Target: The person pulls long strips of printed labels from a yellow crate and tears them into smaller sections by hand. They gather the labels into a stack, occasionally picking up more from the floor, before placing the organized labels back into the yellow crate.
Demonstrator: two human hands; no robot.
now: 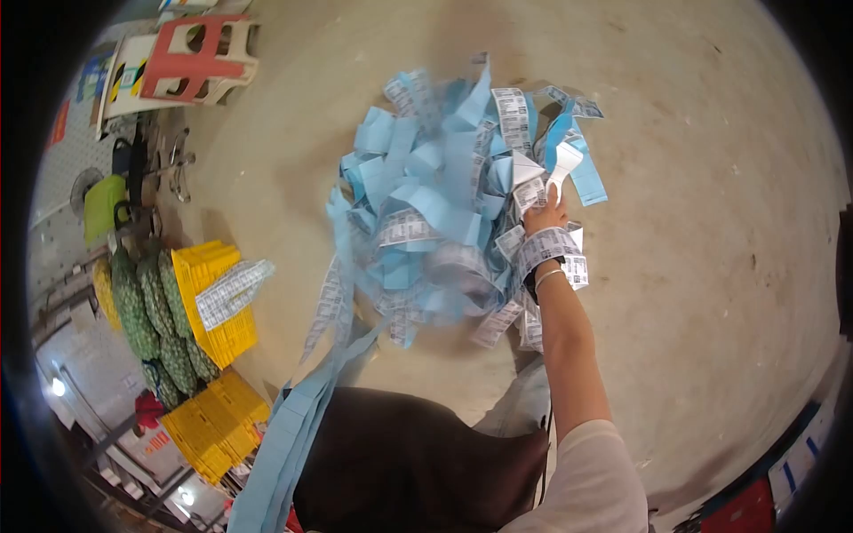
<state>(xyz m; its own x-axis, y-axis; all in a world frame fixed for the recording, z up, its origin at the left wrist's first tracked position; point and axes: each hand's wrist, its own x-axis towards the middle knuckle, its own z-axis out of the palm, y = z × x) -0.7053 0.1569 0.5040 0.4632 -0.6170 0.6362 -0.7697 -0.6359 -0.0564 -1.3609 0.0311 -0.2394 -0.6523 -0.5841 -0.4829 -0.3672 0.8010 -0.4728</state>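
A large tangled heap of label strips (435, 186), pale blue on one side and printed white on the other, lies on the floor before me. Parts of it are blurred. My right hand (545, 216) reaches into its right side, fingers closed around the lower end of a white piece (565, 162), which looks like a curled strip or a flat handled tool. A printed strip (544, 247) loops over my right wrist. Several long blue strips (293, 426) trail from the heap to the lower left. My left hand does not show.
At left stand yellow crates (218, 298), one with a printed sheet (233, 293) over it, beside green-filled net sacks (147, 302). A red stool (197, 58) is at upper left. Dark cloth (400, 462) covers my lap. Concrete floor (693, 222) extends to the right.
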